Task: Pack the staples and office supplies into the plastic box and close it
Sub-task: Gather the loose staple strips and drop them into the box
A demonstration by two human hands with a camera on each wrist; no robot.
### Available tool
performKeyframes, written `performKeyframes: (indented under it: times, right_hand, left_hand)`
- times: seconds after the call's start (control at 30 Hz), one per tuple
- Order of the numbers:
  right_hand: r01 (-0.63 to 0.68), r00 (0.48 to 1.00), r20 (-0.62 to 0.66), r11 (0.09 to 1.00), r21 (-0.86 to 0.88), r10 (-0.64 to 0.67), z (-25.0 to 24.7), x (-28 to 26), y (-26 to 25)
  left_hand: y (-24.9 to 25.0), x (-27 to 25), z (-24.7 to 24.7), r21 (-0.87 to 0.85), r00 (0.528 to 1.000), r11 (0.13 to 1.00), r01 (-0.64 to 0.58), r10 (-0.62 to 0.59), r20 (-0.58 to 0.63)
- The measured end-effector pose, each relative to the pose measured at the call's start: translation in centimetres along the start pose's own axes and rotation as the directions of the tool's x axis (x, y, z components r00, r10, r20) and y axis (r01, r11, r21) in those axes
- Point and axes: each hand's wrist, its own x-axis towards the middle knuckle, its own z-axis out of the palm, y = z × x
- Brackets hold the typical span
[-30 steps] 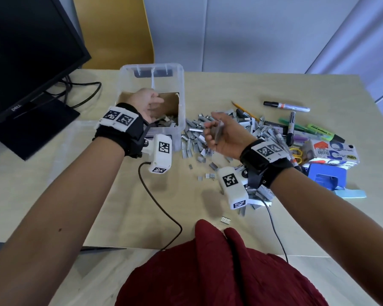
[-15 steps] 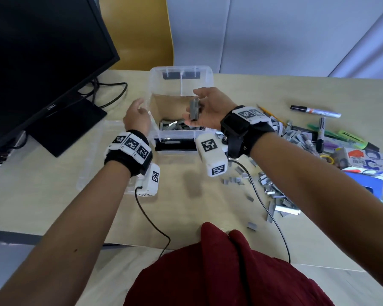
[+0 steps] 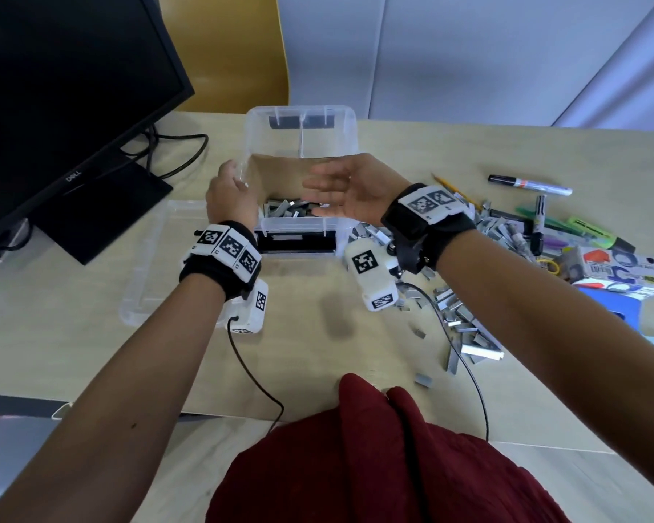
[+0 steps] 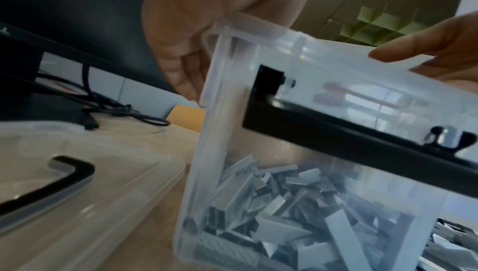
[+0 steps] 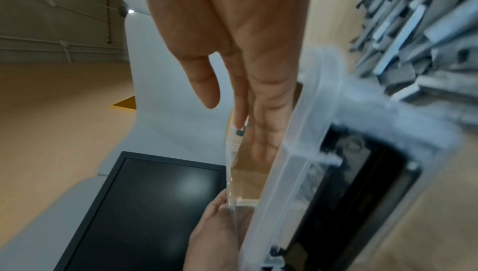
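Note:
The clear plastic box (image 3: 299,225) stands open at the table's middle, with a layer of grey staple strips (image 3: 286,209) on its bottom, also seen through the wall (image 4: 284,203). My left hand (image 3: 227,190) grips the box's left rim near the front corner (image 4: 214,132). My right hand (image 3: 340,190) hovers flat over the box's opening, palm turned left, fingers straight and empty (image 5: 245,40). A heap of loose staples (image 3: 461,318) lies on the table right of the box.
The clear lid (image 3: 144,266) lies flat left of the box. A black monitor (image 3: 53,88) stands at the far left. Markers (image 3: 529,184), a green highlighter (image 3: 589,232), a printed carton (image 3: 620,269) and a blue hole punch (image 3: 612,307) crowd the right side.
My right hand carried a staple strip from the pile to above the box and let it go; it is now empty. My left hand came out of the box and took its left rim.

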Motion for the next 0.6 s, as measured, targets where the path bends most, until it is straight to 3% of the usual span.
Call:
performKeyframes:
  times: [0.13, 0.2, 0.27, 0.33, 0.4, 0.53, 0.6]
  right_hand:
    - [0.046, 0.998, -0.031, 0.993, -0.110, -0.050, -3.4, -2.3, -0.2]
    - [0.055, 0.993, -0.091, 0.979, -0.195, -0.074, -5.4, -3.2, 0.2]
    - [0.049, 0.981, -0.154, 0.915, -0.400, -0.120, -7.3, -4.0, 1.0]
    - [0.006, 0.977, -0.157, 0.746, -0.666, -0.148, -9.3, -4.7, 2.1]
    - [-0.016, 0.983, -0.106, 0.512, -0.859, -0.148, -10.8, -5.2, 3.4]
    - [-0.030, 0.995, -0.038, 0.081, -0.996, -0.091, -12.6, -5.6, 6.2]
    - [-0.026, 0.997, -0.026, -0.003, -1.000, -0.070, -13.1, -5.6, 7.4]
  left_hand:
    - [1.8, -1.7, 0.5, 0.160, 0.964, 0.954, -0.254, 0.263, -0.040]
    - [3.3, -3.1, 1.2, 0.097, 0.934, 0.930, -0.355, 0.358, -0.011]
    - [5.0, -5.1, 2.0, -0.063, 0.913, 0.917, -0.395, 0.399, 0.083]
    - [6.3, -7.2, 3.1, -0.160, 0.867, 0.905, -0.395, 0.424, 0.262]
    - [6.7, -9.3, 4.6, -0.145, 0.769, 0.904, -0.403, 0.420, 0.481]
    - [5.3, -11.5, 8.1, 0.101, 0.577, 0.839, -0.534, 0.274, 0.769]
    - [3.7, -12.1, 9.7, 0.282, 0.572, 0.766, -0.578, 0.134, 0.809]
